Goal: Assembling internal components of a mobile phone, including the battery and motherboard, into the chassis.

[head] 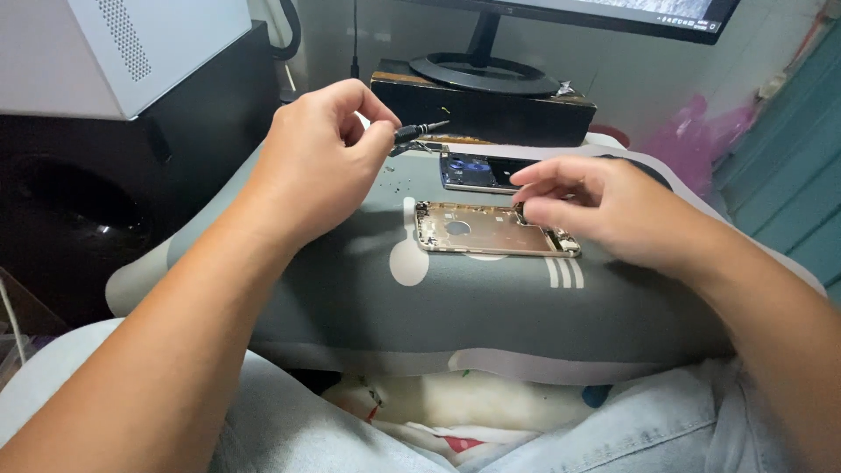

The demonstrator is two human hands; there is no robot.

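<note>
An opened gold phone housing [477, 229] lies flat on a grey cushion [368, 298] across my lap. My left hand [320, 158] is raised above the cushion's left part, its fingers closed on a small dark screwdriver [419, 130] whose tip points right. My right hand [596, 210] rests over the housing's right end, thumb and forefinger pinched at a tiny dark part [519, 210] on the housing's upper edge. A detached phone screen [482, 172] lies just behind the housing, partly hidden by my right fingers.
A black box [482, 109] carries a monitor stand [482, 70] behind the cushion. A white computer case [131, 48] and a dark speaker [79, 210] stand at the left. Pink plastic [683, 140] and a teal panel [788, 175] are at the right.
</note>
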